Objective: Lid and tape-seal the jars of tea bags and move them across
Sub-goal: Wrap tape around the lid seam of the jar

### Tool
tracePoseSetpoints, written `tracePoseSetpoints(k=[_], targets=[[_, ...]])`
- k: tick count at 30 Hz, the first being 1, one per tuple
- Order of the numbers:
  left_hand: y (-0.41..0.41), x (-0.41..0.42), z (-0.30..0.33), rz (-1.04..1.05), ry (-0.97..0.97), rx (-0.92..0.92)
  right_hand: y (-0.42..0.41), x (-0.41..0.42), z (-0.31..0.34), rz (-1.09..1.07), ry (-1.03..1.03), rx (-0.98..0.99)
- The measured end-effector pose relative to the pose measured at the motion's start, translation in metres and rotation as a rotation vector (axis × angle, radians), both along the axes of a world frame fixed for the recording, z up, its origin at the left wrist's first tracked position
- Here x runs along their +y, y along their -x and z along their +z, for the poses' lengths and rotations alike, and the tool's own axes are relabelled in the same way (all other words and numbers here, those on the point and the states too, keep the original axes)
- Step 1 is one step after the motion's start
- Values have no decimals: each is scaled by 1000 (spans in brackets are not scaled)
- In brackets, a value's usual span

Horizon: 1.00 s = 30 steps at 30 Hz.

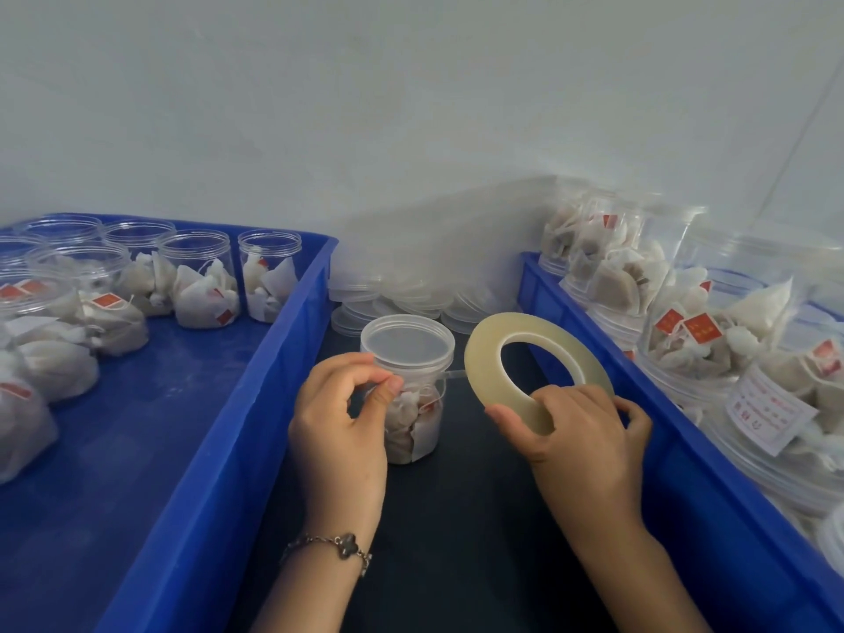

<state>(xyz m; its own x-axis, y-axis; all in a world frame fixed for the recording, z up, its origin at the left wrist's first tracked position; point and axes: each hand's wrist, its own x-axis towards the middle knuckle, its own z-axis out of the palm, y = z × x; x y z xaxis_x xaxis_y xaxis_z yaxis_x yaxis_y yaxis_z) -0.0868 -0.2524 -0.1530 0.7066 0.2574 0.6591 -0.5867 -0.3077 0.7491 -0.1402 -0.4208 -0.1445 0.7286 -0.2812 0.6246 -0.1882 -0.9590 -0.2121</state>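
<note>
Tape [450, 375] is running in a thin clear strip from the roll of tape [534, 365] across to the lidded jar [411, 386], meeting it just under the lid [408, 342]. The jar is standing upright on the dark worktop [461, 518], in the strip between the two blue crates, and tea bags with red tags are showing through its clear wall. The left hand [340, 431] is gripping the jar from its left side, thumb and forefinger curling toward the lid's lower edge where the tape is lying. The right hand [580, 443] is pinching the roll at its lower rim, thumb on the near face, fingers through the hole, just right of the jar. A bracelet [331, 548] is circling the left wrist. Loose lids [402, 299] are lying stacked at the worktop's far edge. The left crate [255, 386] is holding open jars [201, 278] of tea bags; the right crate [607, 372] is holding closed jars [607, 267], one showing a white label [767, 411] with red writing too blurred to read.
</note>
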Motion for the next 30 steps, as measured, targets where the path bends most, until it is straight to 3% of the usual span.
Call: tracePoseSetpoints(k=[10,26,30], targets=[[-4,-1,-4,-10,37,37,-3,3,-4,2,17,-108],[-9,-1,-8,18,26,14,-3,6,-1,33,-54,-21],[-10,-2,-7,0,194,158,-3,7,-2,34,-56,-16]])
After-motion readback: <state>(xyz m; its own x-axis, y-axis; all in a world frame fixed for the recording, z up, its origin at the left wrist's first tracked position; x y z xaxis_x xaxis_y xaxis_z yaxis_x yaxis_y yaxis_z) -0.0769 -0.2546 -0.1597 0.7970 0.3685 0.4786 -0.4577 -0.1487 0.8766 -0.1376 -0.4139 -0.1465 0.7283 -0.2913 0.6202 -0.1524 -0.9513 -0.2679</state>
